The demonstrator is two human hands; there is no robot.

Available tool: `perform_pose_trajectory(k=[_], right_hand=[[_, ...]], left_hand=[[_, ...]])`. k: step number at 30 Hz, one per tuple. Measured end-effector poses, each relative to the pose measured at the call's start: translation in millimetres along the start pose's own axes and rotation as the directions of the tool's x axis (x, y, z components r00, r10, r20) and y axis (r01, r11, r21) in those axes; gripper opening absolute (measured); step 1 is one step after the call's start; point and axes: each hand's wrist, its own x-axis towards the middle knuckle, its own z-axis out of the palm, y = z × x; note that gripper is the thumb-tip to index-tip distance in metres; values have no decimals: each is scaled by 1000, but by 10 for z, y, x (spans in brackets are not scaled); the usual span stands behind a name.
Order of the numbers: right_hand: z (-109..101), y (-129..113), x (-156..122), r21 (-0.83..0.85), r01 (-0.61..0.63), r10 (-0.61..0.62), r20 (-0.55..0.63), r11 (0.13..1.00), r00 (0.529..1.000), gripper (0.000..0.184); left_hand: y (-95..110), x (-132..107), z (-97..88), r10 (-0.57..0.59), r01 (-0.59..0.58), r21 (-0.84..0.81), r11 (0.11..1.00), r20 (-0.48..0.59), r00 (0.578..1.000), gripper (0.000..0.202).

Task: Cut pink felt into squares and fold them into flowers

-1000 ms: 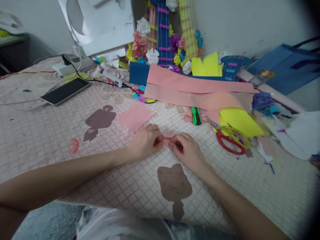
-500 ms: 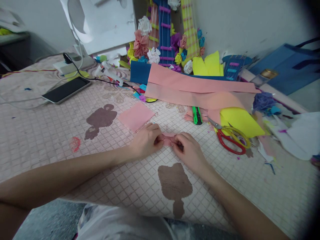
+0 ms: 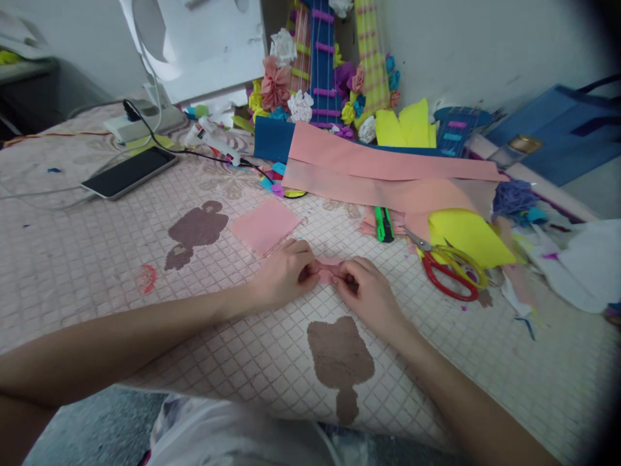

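Observation:
Between my two hands is a small piece of pink paper, bunched along its middle, low over the patterned tablecloth. My left hand pinches its left end, fingers curled. At the right end my right hand grips it with thumb and fingertips. The fingers cover both ends of the piece. Just beyond my left hand a flat square of pink paper lies on the cloth.
Scissors and a green box cutter lie to the right, near long pink strips and a yellow sheet. At left are a phone, a glue gun and a power strip. Decorated paper guitars stand behind.
Almost nothing differs. Both hands keep their pinch on the pink paper at the same place, and the view has shifted very slightly.

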Motion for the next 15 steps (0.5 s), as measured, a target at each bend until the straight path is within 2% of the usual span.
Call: perform_pose_trajectory(k=[15], right_hand=[[2, -17, -2, 36, -15, 16, -10, 999, 1000, 12]], left_hand=[[18, -5, -8, -11, 11, -11, 1000, 19, 1000, 12]])
